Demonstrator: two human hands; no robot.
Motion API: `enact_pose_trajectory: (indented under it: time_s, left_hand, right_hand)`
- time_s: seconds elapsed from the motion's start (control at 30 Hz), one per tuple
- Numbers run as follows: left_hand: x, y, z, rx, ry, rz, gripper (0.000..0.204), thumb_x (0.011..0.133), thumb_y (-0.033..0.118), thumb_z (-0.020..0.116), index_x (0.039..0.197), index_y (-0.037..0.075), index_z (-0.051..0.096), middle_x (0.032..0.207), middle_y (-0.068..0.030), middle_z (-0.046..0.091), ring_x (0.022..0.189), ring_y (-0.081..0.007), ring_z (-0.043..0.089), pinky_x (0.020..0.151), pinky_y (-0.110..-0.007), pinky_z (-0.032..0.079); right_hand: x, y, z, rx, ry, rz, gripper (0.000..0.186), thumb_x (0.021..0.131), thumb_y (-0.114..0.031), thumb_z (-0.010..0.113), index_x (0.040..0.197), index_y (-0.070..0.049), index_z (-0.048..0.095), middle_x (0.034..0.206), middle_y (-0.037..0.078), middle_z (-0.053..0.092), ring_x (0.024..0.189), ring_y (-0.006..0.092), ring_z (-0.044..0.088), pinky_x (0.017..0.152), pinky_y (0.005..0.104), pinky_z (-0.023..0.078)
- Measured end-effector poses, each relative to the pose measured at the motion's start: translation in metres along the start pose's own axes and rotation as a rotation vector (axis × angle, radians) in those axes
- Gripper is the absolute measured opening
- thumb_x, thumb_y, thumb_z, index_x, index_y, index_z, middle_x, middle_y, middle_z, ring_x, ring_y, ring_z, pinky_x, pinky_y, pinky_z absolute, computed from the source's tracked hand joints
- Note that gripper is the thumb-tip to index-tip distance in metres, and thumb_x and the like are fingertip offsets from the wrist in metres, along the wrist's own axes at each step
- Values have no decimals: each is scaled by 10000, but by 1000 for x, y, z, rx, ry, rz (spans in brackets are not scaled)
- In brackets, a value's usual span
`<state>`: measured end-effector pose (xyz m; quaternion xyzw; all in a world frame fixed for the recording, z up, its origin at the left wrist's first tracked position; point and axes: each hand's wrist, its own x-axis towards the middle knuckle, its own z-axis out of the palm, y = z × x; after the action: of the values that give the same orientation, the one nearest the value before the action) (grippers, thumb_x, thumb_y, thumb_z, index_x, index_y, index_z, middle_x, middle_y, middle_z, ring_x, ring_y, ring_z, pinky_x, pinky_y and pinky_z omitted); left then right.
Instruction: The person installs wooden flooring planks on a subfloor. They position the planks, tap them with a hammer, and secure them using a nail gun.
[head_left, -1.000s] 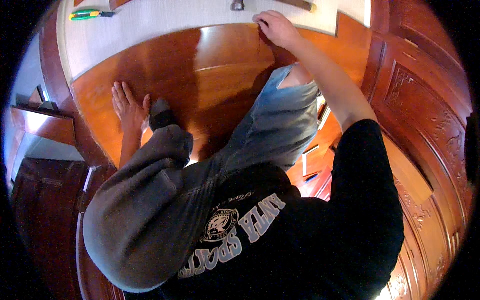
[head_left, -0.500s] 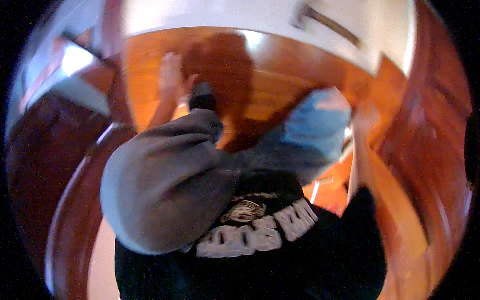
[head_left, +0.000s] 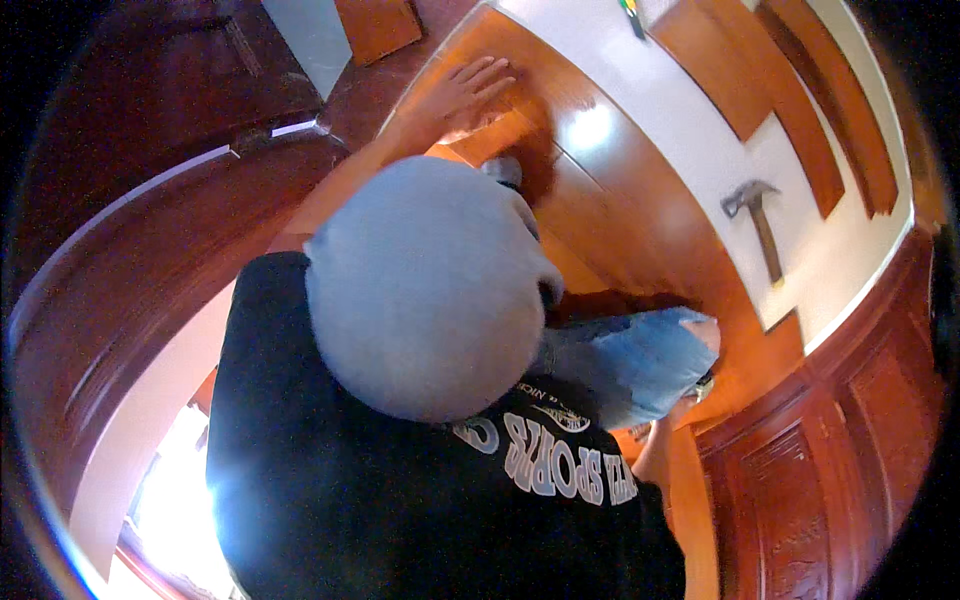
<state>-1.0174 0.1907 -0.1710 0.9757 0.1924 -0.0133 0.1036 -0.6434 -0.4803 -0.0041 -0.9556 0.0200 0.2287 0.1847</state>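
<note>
My left hand (head_left: pixel 478 92) is open, its fingers spread flat on the orange-brown wood floor planks (head_left: pixel 640 215) near the dark wooden frame at the far left. It holds nothing that I can see. My bent left knee (head_left: pixel 430 290) in grey fabric rises in front of me, with a dark shoe (head_left: pixel 505 172) beyond it. My right hand (head_left: pixel 682 406) is low beside my right knee (head_left: pixel 650 355) in torn blue jeans. The leg partly hides it, so its fingers and anything in them cannot be made out.
On the white underlay (head_left: pixel 690 150) lies a hammer (head_left: pixel 757 225) with a wooden handle. Loose planks (head_left: pixel 795 120) lie farther up at the right. A green-handled tool (head_left: pixel 633 18) is at the top edge. A carved wooden door (head_left: pixel 790 490) stands at the right.
My view has turned, bringing the loose planks and the carved door into sight. The left hand stays flat on the planks. The right hand has drawn back from the floor toward my right knee.
</note>
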Motion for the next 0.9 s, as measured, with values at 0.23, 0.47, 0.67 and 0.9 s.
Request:
enact_pose_trajectory:
  time_s: [0.23,0.47,0.67,0.9]
  left_hand:
    - [35,-48,6,-100,166,-101,630,992,400,612,1518,87,463,1639,-170,356,1528,-352,311,1251,-463,271]
    - [52,-46,-2,-355,214,-157,588,885,186,690,1438,41,552,1577,-157,449,1481,-323,401,1217,-441,336]
    - [45,-41,-1,-367,152,-171,663,847,237,627,1477,65,513,1627,-116,395,1491,-288,390,1220,-409,327]
    - [40,-4,7,-261,136,-168,637,915,350,485,1500,99,456,1645,-115,363,1539,-259,319,1259,-388,255]
  right_hand:
    - [11,-268,-28,202,-296,-63,442,971,-119,670,1357,-46,469,955,64,613,731,154,595,617,323,513]
    - [-28,-509,129,720,-1053,146,531,912,-202,694,1343,11,468,1003,74,623,778,164,638,679,348,577]
    - [-87,-606,300,835,-1223,84,644,956,-123,588,1530,25,336,1589,163,413,982,206,675,868,392,602]
    - [-88,-606,316,820,-1187,118,710,925,-101,593,1553,32,291,1592,176,424,734,173,657,709,372,601]
